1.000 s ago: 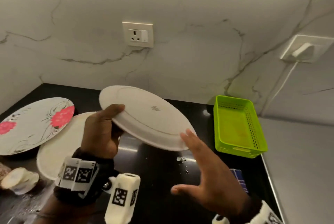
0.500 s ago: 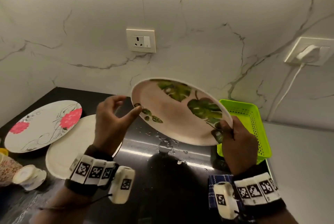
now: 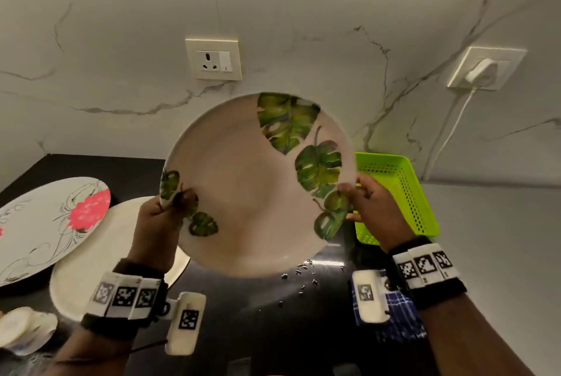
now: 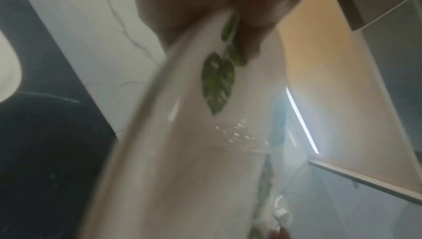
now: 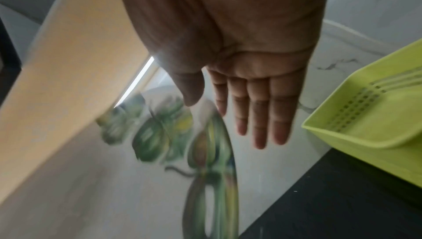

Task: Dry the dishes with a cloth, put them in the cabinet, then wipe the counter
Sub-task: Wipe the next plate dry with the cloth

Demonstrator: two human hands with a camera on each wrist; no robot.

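Right now the leaf-print plate (image 3: pixel 243 193) is up in the air above the black counter (image 3: pixel 273 315), tipped so its decorated face looks back at the camera. The left hand (image 3: pixel 161 220) has it by the left rim, thumb on the printed face and fingers curled behind. The right hand (image 3: pixel 375 214) is at the right rim, thumb on the face; from the right wrist view the fingers (image 5: pixel 260 116) are stretched out straight behind the plate, so that hand is supporting it with flat fingers, not clamping.

Droplets of water (image 3: pixel 303 272) speckle the counter just under the plate's lower edge. Below the right wrist, a blue checked cloth (image 3: pixel 397 315) lies on the counter, partly hidden by the wrist camera.

Over on the left, a pink-flower plate (image 3: pixel 51 223) leans over a plain white plate (image 3: pixel 88 269), both resting on the counter. A small white dish (image 3: pixel 24 327) sits in the near left corner. A lime green perforated basket (image 3: pixel 403 193) sits on the counter just behind the right hand, against the marble wall (image 3: pixel 121 41). On that wall, a socket (image 3: pixel 214 59) sits above the plate, and a plugged-in charger (image 3: pixel 482 70) with its white cable is further right.
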